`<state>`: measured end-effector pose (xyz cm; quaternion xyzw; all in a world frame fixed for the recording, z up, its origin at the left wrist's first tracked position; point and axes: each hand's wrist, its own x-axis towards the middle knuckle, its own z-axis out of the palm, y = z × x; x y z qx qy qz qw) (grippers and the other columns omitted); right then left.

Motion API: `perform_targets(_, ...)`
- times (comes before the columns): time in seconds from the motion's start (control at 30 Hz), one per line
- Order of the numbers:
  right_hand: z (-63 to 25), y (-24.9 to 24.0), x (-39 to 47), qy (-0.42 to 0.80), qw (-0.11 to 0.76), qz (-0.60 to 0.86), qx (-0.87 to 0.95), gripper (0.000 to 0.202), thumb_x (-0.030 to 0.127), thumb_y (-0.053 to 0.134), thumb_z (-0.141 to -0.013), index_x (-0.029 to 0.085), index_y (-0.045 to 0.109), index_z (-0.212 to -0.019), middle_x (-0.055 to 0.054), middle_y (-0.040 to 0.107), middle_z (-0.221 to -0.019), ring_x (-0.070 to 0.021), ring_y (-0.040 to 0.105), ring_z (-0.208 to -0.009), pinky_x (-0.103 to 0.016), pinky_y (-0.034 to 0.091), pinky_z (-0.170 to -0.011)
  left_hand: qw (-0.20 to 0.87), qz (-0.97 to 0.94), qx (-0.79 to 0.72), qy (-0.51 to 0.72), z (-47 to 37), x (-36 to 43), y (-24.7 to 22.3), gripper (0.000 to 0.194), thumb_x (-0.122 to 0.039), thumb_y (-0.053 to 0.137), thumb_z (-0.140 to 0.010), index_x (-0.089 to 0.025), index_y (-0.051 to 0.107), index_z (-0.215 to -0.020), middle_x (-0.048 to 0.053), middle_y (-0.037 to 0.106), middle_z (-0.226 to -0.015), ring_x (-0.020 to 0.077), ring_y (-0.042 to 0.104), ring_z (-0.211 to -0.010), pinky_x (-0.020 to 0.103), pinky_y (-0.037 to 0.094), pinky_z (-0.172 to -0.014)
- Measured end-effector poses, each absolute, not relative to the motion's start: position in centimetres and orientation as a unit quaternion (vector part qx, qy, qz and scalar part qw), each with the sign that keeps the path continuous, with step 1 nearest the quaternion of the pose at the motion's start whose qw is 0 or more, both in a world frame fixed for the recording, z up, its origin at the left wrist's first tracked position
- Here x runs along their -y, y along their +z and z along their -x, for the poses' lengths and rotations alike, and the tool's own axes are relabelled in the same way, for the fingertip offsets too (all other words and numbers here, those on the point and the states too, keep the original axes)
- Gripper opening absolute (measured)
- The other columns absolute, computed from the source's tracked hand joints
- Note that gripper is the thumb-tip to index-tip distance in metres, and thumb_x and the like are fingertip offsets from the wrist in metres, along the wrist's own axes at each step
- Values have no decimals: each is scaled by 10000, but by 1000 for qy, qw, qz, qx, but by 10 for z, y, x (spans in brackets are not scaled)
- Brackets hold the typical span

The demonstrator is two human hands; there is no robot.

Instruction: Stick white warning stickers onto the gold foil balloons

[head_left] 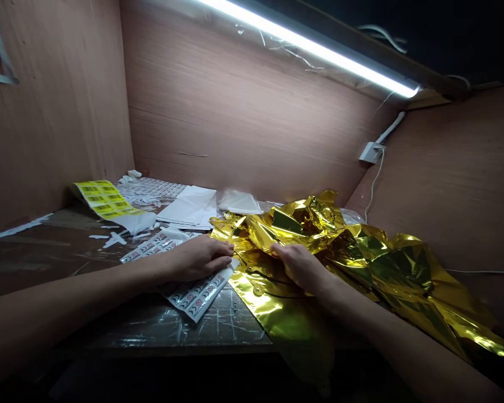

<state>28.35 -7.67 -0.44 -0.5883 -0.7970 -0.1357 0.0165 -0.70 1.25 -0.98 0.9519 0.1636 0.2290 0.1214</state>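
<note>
Crumpled gold foil balloons (373, 263), flat and shiny, lie in a heap over the right half of the table. One small tab with a hole shows near the front edge. My right hand (302, 267) pinches a fold of a gold foil balloon between thumb and fingers. At the left border of the foil is my left hand (204, 256), its fingers and thumb drawn together; whatever is between them is hidden. Beneath that hand lies a sticker sheet (193, 299) printed with CE and warning marks, its front corner pointing at the table's edge.
A curled sheet of yellow labels (105, 198) lies at the back left, near torn white scraps (115, 239). White papers (189, 207) and a clear plastic bag (239, 201) are by the back wall. A tube light (311, 47) hangs above; a cable (373, 187) runs down the right.
</note>
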Motion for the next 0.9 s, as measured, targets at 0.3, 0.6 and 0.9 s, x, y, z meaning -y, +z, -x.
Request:
perform_targets(0.3,-418,8,48,-175,-149,689,687,312,29,455,-929,81,737,-1051,-215,755,-1010,-280,738,-948,-320,496,-807,152,-952,-169,207,7,-11,-9,306,-365,521,-985,-218,785,-1037,62,784,-969,216,727,-883,280,475,-853)
perform_targets(0.6,-453,58,37,-177,-182,756,603,301,110,578,-841,140,794,-1048,-224,739,-1108,-303,712,-1051,-336,487,-828,154,-951,-175,202,6,-7,-5,285,-340,527,-975,-201,774,-1007,60,780,-948,210,716,-870,265,460,-824)
perform_targets(0.9,-311,82,40,-203,14,669,715,341,303,578,-869,283,786,-1137,-79,772,-1147,-266,688,-1068,-363,494,-911,166,-917,-258,254,11,-15,1,417,-222,587,-819,-201,722,-1213,74,774,-1064,208,698,-885,305,515,-820)
